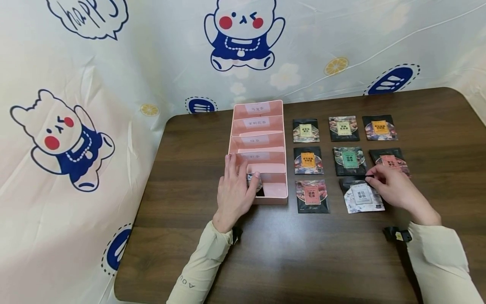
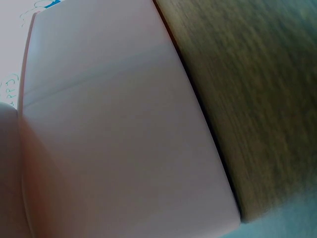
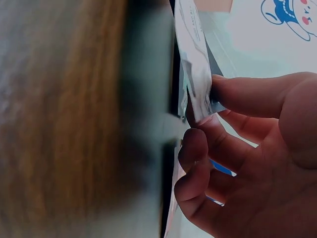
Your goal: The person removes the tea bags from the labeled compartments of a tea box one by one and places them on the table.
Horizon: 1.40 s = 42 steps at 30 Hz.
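Note:
My right hand (image 1: 398, 192) pinches the upper right corner of a white tea sachet (image 1: 361, 197) at the front of the laid-out sachets. In the right wrist view thumb and fingers grip this silvery packet (image 3: 194, 47), seen nearly edge-on. My left hand (image 1: 234, 196) lies over the left side of a pink divided box (image 1: 270, 202), fingers extended across its rim. Between thumb and forefinger, a white-and-black sachet (image 1: 260, 185) shows in the front compartment, partly hidden by the hand. The left wrist view is mostly filled by the box's smooth outer wall (image 2: 119, 134).
Several dark sachets lie in rows right of the box, with yellow, orange, green and red labels, among them a green one (image 1: 349, 161) and a red one (image 1: 313, 196). Paper labels (image 1: 257, 108) mark the box's compartments. A patterned curtain (image 1: 171, 63) borders the wooden table (image 1: 182, 169).

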### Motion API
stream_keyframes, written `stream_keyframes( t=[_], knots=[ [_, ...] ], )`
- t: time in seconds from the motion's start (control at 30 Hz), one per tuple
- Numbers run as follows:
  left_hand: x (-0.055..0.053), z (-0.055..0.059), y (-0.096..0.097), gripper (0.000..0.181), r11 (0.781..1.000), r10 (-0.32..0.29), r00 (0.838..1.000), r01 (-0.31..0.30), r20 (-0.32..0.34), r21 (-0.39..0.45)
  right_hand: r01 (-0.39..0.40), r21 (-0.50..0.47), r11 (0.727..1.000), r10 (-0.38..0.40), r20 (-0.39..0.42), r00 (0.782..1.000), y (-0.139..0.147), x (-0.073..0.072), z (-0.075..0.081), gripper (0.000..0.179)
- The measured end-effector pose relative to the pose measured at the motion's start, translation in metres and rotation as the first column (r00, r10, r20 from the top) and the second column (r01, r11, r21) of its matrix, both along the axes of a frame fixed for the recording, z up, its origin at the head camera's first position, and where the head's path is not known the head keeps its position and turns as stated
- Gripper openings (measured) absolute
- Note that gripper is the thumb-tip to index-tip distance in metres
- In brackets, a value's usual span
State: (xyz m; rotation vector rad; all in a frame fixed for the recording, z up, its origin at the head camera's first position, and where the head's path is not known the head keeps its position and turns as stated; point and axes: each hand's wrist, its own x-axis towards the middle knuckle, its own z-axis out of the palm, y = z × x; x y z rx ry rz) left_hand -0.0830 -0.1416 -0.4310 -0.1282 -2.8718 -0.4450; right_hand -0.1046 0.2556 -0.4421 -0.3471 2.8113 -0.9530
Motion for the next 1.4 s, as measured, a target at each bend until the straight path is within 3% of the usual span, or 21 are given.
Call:
stream_keyframes(
  t=[0.7, 1.0, 1.4],
  knots=[
    [-0.0007, 0.0022, 0.0006, 0.061, 1.0, -0.007, 1.0, 0.007, -0.022, -0.008, 0.014, 0.072, 0.997, -0.019, 0.076, 0.997, -0.0003, 0.0024, -0.0042, 0.016],
    [0.0004, 0.0022, 0.0001, 0.062, 1.0, -0.003, 1.0, 0.003, 0.004, -0.01, -0.007, 0.08, 0.997, -0.004, 0.135, 0.991, -0.0022, 0.0014, -0.0033, 0.018],
    [0.0006, 0.0024, 0.0002, 0.064, 1.0, -0.001, 1.0, 0.001, 0.02, -0.001, -0.005, 0.082, 0.997, -0.006, 0.125, 0.992, -0.0036, 0.0033, -0.0033, 0.018]
  ],
)
